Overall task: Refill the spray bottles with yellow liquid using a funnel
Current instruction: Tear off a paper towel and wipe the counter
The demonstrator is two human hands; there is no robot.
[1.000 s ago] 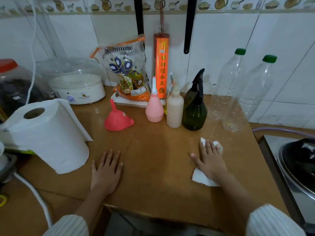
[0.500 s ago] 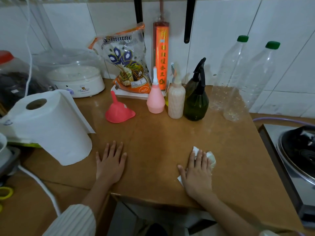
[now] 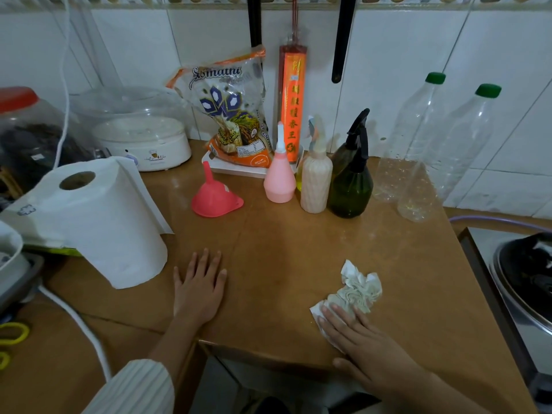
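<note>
Hands flat on table (image 3: 298, 264), left hand (image 3: 198, 286) bare, right hand (image 3: 355, 333) pressing crumpled tissue (image 3: 357, 289).

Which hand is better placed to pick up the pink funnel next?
Left. The left hand lies flat and free on the table, nearer the pink funnel. The right hand presses a crumpled tissue farther away.

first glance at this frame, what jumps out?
The big paper towel roll at the left of the brown table, and the row of bottles at the back: a pink bottle, a cream spray bottle and a dark green spray bottle, with the pink funnel upside down to their left. In front, the right hand presses a crumpled tissue flat.
</note>
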